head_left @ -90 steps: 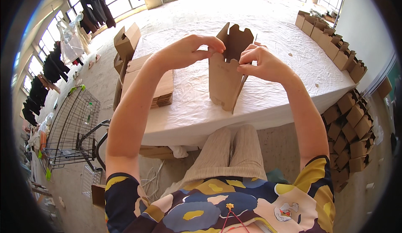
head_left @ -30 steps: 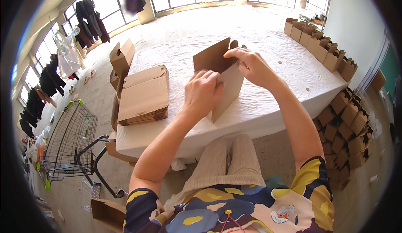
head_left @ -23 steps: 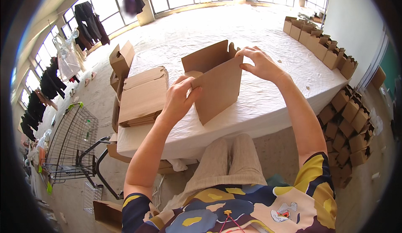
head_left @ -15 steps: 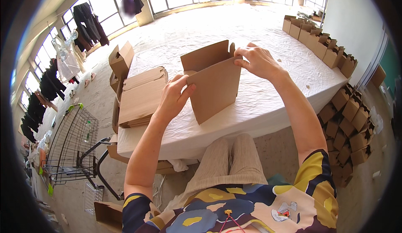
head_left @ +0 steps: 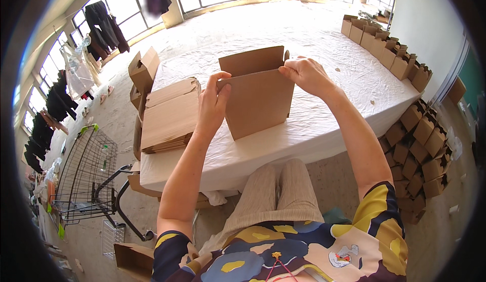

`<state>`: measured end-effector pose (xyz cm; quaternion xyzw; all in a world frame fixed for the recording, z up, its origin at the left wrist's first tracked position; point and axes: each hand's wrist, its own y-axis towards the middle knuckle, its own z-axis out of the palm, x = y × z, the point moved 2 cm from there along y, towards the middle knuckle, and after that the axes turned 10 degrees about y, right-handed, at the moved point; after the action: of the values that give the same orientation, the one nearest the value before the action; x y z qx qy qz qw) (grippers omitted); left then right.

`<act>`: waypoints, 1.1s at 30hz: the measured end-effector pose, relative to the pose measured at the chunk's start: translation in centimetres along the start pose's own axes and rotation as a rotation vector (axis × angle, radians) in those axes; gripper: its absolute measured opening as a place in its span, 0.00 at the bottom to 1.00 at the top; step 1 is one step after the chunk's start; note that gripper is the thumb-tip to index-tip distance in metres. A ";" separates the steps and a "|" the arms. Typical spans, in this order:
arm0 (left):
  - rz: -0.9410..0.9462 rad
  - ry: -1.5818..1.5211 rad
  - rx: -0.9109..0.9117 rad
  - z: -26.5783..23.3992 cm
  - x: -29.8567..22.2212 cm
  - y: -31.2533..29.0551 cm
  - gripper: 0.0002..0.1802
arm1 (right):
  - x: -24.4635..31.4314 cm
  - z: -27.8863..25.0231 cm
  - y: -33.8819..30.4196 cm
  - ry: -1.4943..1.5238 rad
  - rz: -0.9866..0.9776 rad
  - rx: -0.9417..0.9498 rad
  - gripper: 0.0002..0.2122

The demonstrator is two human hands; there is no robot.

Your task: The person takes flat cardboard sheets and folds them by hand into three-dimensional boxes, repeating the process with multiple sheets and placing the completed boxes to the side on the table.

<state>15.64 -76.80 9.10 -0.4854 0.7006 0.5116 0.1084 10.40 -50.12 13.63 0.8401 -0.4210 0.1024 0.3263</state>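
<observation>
Right of flattened-carton stack [head_left: 172, 115]: open-topped cardboard box [head_left: 258, 102] on white tablecloth [head_left: 316, 117], broad panel turned squarer to wearer than 0.5 s ago; both upper corners apparently controlled. Left hand [head_left: 211, 102], beside stack: thumb-finger gap narrow, pinching left corner. Right hand [head_left: 309, 75], farther from stack: fingers curled on right corner.

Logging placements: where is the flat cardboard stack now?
In the head view, the flat cardboard stack lies at left on the white-covered table, just left of the left hand.

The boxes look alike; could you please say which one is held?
The box right of the cardboard stack, gripped by the left hand and right hand; no other box is touched.
</observation>
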 end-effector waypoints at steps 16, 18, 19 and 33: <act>0.076 0.193 -0.044 0.6 0.9 1.2 0.13 | 2.4 2.9 0.4 -0.380 0.161 -0.042 0.13; 0.124 0.266 -0.003 0.9 1.6 1.4 0.13 | 1.6 3.5 0.2 -0.412 0.110 -0.063 0.14; 0.147 0.305 0.016 0.9 1.9 1.4 0.13 | 1.4 3.6 0.2 -0.400 0.106 -0.052 0.14; 0.426 0.849 0.057 3.4 -3.2 -1.1 0.23 | 1.2 3.5 0.5 -0.378 0.187 0.046 0.14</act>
<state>16.96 -72.24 8.94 -0.4939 0.7808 0.2593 -0.2815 10.40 -53.31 11.70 0.8089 -0.5484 -0.0176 0.2114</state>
